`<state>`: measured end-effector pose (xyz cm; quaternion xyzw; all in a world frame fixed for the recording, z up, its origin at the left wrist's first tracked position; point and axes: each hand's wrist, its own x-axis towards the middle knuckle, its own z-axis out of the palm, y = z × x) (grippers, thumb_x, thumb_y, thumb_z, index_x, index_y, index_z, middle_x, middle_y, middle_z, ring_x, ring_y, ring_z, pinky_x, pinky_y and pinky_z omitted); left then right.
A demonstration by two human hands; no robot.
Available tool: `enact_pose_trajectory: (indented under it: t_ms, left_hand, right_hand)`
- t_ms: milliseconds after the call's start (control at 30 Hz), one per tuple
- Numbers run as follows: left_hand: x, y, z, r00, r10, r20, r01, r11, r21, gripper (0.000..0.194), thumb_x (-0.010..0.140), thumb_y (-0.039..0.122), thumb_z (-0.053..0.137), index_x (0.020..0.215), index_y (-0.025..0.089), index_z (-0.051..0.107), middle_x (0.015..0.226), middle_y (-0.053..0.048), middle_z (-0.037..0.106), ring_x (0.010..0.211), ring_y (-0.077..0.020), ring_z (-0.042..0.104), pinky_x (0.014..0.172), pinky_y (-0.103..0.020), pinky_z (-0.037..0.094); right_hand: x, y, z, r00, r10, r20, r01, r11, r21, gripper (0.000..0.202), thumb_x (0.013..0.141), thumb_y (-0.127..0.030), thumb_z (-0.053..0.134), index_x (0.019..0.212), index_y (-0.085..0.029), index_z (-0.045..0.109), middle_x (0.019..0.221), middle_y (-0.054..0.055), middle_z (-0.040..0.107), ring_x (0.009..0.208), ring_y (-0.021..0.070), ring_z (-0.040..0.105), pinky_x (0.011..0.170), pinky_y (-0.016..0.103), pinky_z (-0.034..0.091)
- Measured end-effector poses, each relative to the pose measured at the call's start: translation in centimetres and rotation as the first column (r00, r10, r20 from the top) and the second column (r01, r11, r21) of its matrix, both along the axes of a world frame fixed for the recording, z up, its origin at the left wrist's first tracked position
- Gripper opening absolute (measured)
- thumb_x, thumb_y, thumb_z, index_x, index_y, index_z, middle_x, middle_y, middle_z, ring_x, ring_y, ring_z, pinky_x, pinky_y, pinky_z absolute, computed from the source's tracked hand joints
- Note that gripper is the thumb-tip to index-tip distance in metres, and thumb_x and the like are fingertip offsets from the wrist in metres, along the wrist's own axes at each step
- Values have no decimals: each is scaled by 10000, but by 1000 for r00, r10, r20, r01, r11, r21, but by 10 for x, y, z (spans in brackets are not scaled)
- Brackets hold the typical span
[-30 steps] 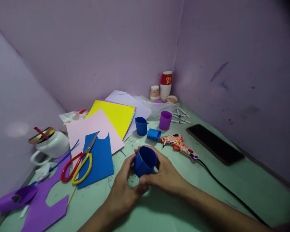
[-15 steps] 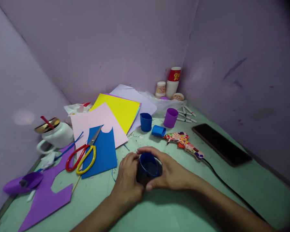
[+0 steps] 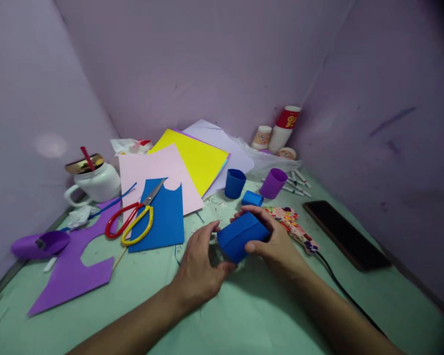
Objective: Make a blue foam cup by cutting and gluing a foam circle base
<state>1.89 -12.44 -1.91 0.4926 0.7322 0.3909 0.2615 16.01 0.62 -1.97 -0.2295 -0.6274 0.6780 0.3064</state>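
Observation:
A blue foam cup [image 3: 242, 236], rolled from a sheet with a seam along its side, lies tilted sideways between my hands above the table. My right hand [image 3: 276, 246] wraps its right end, thumb on the near side and fingers behind. At the left end, my left hand [image 3: 200, 266] curves around the rim, with thumb and fingertips at its edge. Just beyond stand another blue foam cup [image 3: 235, 184] and a purple foam cup [image 3: 274, 183]. A smaller blue foam roll [image 3: 252, 198] rests on its side between them and my right hand.
A floral glue gun [image 3: 299, 236] with a black cord and a phone [image 3: 346, 234] lie on the right. Scissors [image 3: 142, 217] rest on a blue sheet [image 3: 170, 222]. Farther left are purple foam offcuts [image 3: 74, 286] and a white mug [image 3: 99, 185]. Paper cups [image 3: 281, 138] and markers [image 3: 299, 185] sit behind.
The blue cup has gone from upright, opening up, to tilted on its side with its seam showing. My right hand has turned with it; the view has shifted slightly.

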Motion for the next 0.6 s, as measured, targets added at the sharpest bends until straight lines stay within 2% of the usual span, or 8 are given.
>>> enact_pose_trajectory:
  t_ms: [67, 133, 233, 333, 500, 600]
  left_hand:
    - [0, -2, 3, 992, -60, 109, 60, 998, 9, 775, 703, 326, 679, 1378, 164, 333, 1388, -154, 446, 1258, -314, 437, 1049, -487, 361]
    - [1, -4, 3, 974, -122, 188, 116, 992, 43, 845, 688, 323, 699, 1405, 166, 282, 1425, -155, 405, 1280, -310, 415, 1071, -476, 341]
    - [2, -3, 3, 964, -69, 255, 56, 997, 56, 786, 723, 320, 679, 1396, 190, 295, 1406, -142, 417, 1264, -299, 435, 1054, -456, 370]
    - [-1, -2, 6, 982, -3, 189, -5, 999, 42, 667, 752, 307, 652, 1353, 210, 379, 1372, -125, 439, 1235, -298, 456, 1042, -454, 385]
    - [-7, -2, 13, 987, -152, 56, 148, 987, 67, 713, 729, 232, 647, 1381, 186, 363, 1412, -127, 406, 1277, -284, 416, 1091, -441, 339]
    - [-6, -3, 14, 977, -213, 20, 210, 972, 104, 750, 738, 205, 612, 1416, 132, 301, 1430, -155, 386, 1302, -271, 395, 1105, -423, 328]
  right_hand:
    - [-3, -5, -6, 998, -53, -32, 52, 998, -39, 688, 538, -479, 852, 1112, -280, 531, 1096, 46, 628, 1034, 278, 604, 901, 421, 470]
    - [-7, -12, -7, 995, -99, -18, 99, 995, -18, 673, 526, -508, 847, 1074, -279, 530, 1096, 45, 616, 1023, 275, 597, 879, 409, 476]
    - [-9, -20, -2, 989, -125, 75, 118, 989, 89, 706, 477, -552, 846, 1034, -266, 520, 1118, 64, 590, 1046, 296, 564, 867, 413, 474]
    - [-7, -21, 4, 986, -82, 142, 51, 976, 210, 732, 460, -574, 841, 1032, -253, 516, 1174, 91, 553, 1106, 321, 525, 888, 416, 464]
    - [-2, -17, 6, 994, 1, 112, -33, 957, 289, 730, 628, -667, 694, 1201, -262, 491, 1284, 113, 500, 1170, 331, 504, 878, 407, 461]
    - [-4, -19, 2, 993, -1, 118, -44, 924, 379, 538, 712, -602, 659, 1102, -238, 591, 1163, 95, 598, 1058, 305, 567, 898, 404, 436]
